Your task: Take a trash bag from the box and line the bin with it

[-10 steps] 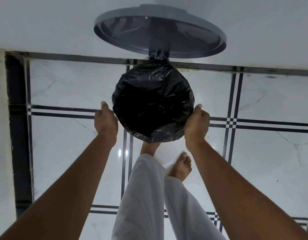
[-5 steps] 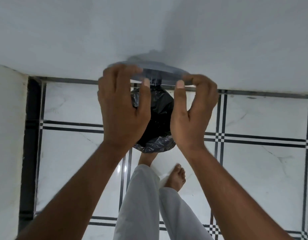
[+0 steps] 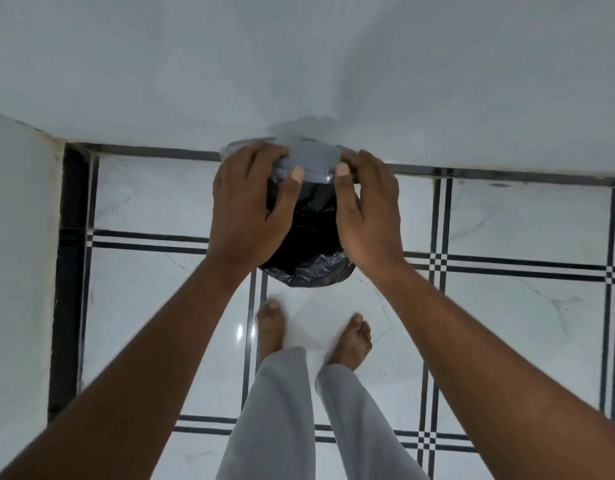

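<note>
Against the white wall (image 3: 299, 64), on the tiled floor (image 3: 506, 306): bin lined with the black trash bag (image 3: 309, 268), bag edge bulging over the near rim. Left hand (image 3: 247, 216) and right hand (image 3: 368, 216) both gripping the grey lid (image 3: 311, 164), fingers curled over its top, thumbs pressing its front edge. Bare feet (image 3: 351, 341) standing just before the bin.
</note>
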Available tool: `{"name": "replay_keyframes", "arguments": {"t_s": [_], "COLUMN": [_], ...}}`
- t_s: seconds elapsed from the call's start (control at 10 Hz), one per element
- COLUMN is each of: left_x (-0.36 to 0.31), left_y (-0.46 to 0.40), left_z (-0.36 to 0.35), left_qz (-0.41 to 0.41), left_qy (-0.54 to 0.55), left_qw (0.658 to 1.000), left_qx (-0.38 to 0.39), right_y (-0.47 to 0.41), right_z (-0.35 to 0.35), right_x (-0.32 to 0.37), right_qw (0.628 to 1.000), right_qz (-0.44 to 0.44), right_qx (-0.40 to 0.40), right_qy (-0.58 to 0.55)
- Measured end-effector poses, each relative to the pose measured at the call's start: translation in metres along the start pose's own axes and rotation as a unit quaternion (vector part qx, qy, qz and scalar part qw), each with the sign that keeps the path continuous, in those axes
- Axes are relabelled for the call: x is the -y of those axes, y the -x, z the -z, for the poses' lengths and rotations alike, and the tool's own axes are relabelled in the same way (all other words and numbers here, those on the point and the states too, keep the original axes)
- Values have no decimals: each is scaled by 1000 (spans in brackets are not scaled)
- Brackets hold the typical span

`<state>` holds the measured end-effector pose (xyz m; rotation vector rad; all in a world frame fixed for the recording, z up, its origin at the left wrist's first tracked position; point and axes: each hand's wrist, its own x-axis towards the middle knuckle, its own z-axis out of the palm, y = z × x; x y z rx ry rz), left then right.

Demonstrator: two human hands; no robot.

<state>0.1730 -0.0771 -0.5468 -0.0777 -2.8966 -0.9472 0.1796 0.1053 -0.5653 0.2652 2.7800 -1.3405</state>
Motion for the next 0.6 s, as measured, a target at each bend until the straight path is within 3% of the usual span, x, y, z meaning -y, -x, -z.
{"name": "replay_keyframes", "arguments": {"t_s": [0.1,0.2,0.3,0.4,0.5,0.6], "left_x": [20,44,70,88,90,68], "left_y": [43,93,125,133,113,92], "left_z": [-12,-34,-59,-68,-67,-50], "left_qz": [-25,-21,60,118,145,245], "left_qy": [-13,-32,-22,-19,15,105], "left_qw": [1000,998,978,949,941,924], "left_qx": [2,58,198,291,304,275], "right_y": [34,68,95,113,114,107], "right_z": [-19,-45,-75,-95,-97,-77], "right_x": [-21,-49,-75,-83,-81,-54], "right_qw": [997,993,991,976,968,953], "right_qz": [9,1,-84,-184,-221,-286], "right_qx": [-41,-51,8,105,119,87], "right_qy": [67,107,105,45,5,-59]}}
